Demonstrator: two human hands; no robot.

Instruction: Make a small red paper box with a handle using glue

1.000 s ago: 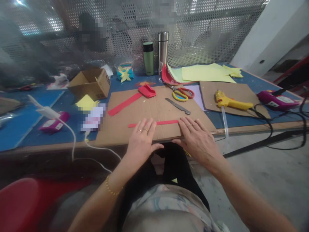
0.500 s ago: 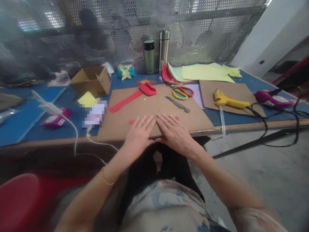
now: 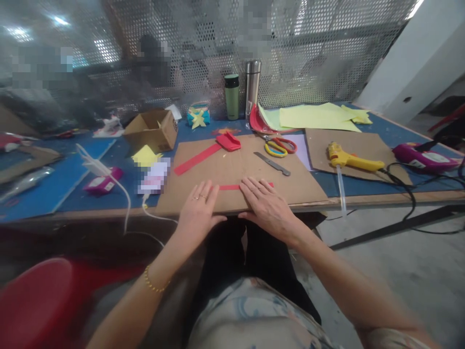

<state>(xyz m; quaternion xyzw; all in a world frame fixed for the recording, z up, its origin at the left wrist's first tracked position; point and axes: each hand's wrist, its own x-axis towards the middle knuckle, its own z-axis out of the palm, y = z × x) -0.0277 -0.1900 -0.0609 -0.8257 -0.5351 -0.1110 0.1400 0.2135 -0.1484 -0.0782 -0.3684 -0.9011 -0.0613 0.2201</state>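
A thin red strip [image 3: 229, 187] lies crosswise near the front edge of a brown cardboard sheet [image 3: 203, 179]. My left hand [image 3: 199, 206] rests flat over its left end, fingers stretched forward and thumb out to the side. Over the strip's right part lies my right hand [image 3: 264, 203], also flat, with its fingers extended. A short piece of red shows between the hands, and a bit sticks out past the right fingers. Farther back on the cardboard are a longer red strip [image 3: 198, 159] with a folded red piece [image 3: 228, 141] at its end, and a grey blade [image 3: 272, 164].
Scissors [image 3: 276, 148] lie at the cardboard's back right. A yellow glue gun [image 3: 354, 160] rests on another cardboard piece [image 3: 381, 145], its cord trailing right. Behind stand a green tumbler [image 3: 231, 99] and a steel flask [image 3: 253, 80]. A cardboard box [image 3: 152, 133] and white cable [image 3: 127, 203] are left.
My hands have moved apart along the red strip, the left one shifting leftward, so the strip's middle now shows between them. The whole view has shifted slightly.
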